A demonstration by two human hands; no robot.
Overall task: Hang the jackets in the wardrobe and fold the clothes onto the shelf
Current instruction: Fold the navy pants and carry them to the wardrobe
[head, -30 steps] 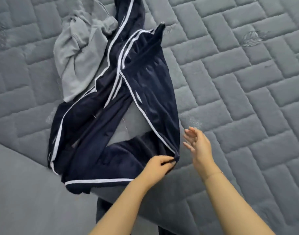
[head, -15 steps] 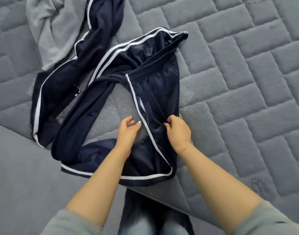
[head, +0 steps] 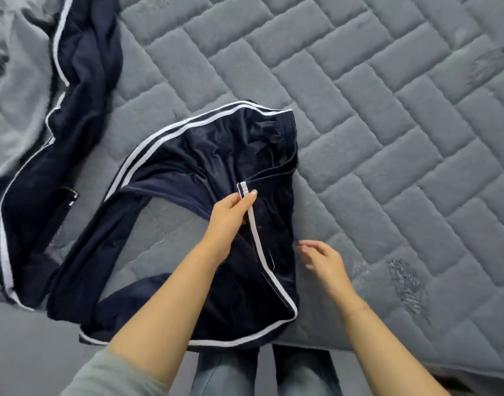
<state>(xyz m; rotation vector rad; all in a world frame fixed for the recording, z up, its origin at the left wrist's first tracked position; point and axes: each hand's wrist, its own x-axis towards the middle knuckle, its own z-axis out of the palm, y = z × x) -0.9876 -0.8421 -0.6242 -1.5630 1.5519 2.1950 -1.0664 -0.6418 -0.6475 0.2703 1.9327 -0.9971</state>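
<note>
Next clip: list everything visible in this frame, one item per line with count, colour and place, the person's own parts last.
navy garment: one, navy with white stripes, spread over the middle and left of the mattress, lower hem at the near edge
grey garment: one, light grey, crumpled at the upper left, partly under the navy one
mattress: one, grey quilted, filling most of the view
left hand: one, pinching a white stripe edge of the navy garment
right hand: one, fingers relaxed, holding nothing, beside the garment's right edge
legs: blue-grey trousers, bottom centre
</note>
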